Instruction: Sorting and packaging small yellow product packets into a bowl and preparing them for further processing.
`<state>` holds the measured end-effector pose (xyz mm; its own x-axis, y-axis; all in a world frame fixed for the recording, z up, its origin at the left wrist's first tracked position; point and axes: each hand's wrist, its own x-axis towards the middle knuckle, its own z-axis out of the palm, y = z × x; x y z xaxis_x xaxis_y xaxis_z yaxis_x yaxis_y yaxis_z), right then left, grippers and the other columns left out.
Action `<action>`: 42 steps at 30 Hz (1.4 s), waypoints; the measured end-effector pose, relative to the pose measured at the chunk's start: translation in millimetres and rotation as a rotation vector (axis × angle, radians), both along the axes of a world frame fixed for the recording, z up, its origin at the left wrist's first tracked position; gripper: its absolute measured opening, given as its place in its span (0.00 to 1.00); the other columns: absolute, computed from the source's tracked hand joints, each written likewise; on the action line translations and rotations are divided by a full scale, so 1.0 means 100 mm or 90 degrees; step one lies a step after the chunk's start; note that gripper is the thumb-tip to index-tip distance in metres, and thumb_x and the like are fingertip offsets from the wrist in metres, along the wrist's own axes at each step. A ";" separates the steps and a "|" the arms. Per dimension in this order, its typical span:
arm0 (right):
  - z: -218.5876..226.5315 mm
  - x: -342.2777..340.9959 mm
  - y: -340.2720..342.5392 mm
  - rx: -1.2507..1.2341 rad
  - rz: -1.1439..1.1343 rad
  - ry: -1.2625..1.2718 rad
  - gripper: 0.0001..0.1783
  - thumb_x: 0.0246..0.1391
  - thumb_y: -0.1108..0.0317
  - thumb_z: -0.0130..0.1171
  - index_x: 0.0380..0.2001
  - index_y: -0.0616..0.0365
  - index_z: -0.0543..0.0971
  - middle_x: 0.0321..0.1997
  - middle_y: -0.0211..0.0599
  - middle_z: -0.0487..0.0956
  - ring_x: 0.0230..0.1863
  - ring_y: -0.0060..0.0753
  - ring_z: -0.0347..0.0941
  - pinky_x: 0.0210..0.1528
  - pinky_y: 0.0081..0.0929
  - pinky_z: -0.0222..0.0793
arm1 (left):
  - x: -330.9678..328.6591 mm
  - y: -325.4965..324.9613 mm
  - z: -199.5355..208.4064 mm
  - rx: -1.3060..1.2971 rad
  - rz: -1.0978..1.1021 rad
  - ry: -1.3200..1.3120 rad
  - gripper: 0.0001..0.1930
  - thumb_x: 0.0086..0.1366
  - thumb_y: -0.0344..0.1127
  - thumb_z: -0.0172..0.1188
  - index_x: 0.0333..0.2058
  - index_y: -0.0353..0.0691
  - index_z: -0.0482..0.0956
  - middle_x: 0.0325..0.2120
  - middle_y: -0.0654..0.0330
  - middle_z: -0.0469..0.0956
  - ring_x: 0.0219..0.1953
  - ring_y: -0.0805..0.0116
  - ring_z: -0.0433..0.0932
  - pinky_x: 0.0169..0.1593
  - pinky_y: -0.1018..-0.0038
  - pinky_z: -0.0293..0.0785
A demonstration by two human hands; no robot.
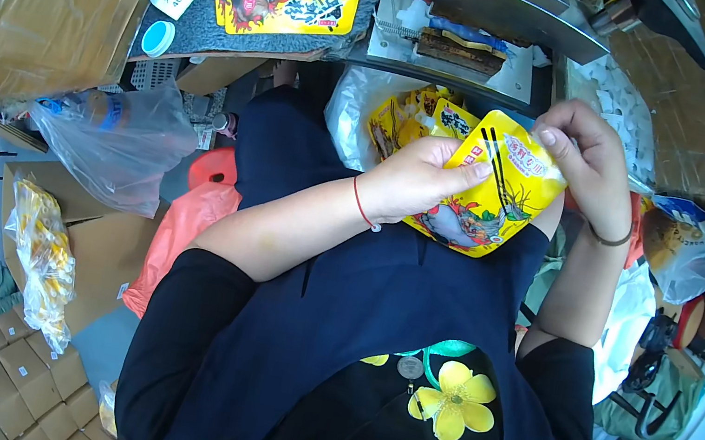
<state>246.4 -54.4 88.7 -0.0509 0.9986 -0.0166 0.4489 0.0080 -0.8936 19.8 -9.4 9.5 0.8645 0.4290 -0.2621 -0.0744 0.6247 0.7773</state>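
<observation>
Both my hands are holding one yellow pouch (489, 192) over my lap. My left hand (416, 179) is lying flat across its lower side with fingers pressed together, and my right hand (585, 157) is pinching its top corner, so the pouch is slanting up toward my right.

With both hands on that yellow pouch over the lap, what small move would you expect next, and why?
Probably spreading the mouth of the yellow printed plastic pouch. The right hand pinches its top corner while the left hand grips its side, and a white bag of similar yellow packets sits just behind.
</observation>
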 end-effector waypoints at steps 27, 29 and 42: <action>-0.37 0.49 -0.06 0.047 -0.300 -0.229 0.17 0.58 0.74 0.59 0.51 0.60 0.74 0.45 0.45 0.78 0.37 0.38 0.77 0.40 0.28 0.72 | -1.15 1.15 -0.18 1.085 0.338 0.496 0.17 0.63 0.29 0.57 0.52 0.40 0.77 0.39 0.52 0.80 0.45 0.49 0.78 0.49 0.63 0.75; -0.35 0.22 0.00 0.243 -0.172 -0.380 0.13 0.57 0.73 0.61 0.47 0.60 0.78 0.45 0.44 0.77 0.37 0.38 0.76 0.41 0.29 0.71 | -1.09 1.04 -0.09 0.889 0.391 0.428 0.10 0.64 0.30 0.60 0.43 0.37 0.80 0.29 0.51 0.80 0.34 0.56 0.81 0.40 0.68 0.76; -0.18 -0.32 0.29 0.275 -0.029 -0.164 0.10 0.64 0.67 0.55 0.38 0.64 0.79 0.39 0.35 0.79 0.39 0.23 0.73 0.41 0.22 0.69 | -0.34 0.28 0.03 0.181 0.046 0.070 0.17 0.69 0.42 0.61 0.44 0.32 0.80 0.37 0.58 0.84 0.33 0.74 0.82 0.41 0.75 0.78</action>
<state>214.5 -25.4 70.5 -0.0557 0.9179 0.3930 0.6626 0.3284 -0.6732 -14.5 18.7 12.9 0.8017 0.5582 -0.2135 -0.0165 0.3778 0.9257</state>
